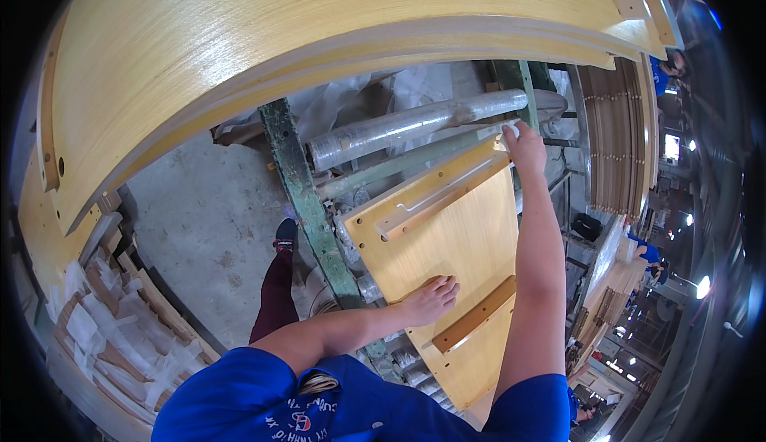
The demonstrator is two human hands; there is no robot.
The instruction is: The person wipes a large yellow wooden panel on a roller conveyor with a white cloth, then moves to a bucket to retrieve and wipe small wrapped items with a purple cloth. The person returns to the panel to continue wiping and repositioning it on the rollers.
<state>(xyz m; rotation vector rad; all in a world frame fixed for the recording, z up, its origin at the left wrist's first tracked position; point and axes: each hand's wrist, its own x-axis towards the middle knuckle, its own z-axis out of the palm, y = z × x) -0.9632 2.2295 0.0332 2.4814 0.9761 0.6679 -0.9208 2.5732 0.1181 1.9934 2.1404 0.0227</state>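
A light wooden panel [479, 242] with round holes lies in front of me on a green-framed roller stand. Two raised wooden strips cross it: a far strip [447, 195] and a near darker strip [476, 314]. My left hand [431, 302] rests on the panel between these strips, fingers loosely stretched and holding nothing. At the panel's far right corner, my right hand [527, 151] pinches a small white cloth-like piece [509, 134]. Its exact kind is partly covered by the fingers.
Large curved wooden boards [279, 23] span the space ahead. Beneath them lies a plastic-wrapped roll [415, 127] beside the green frame [299, 195]. A container of wood pieces and white wrapping [120, 322] stands at left. Stacked brown boards [614, 139] are at right; other people work farther off.
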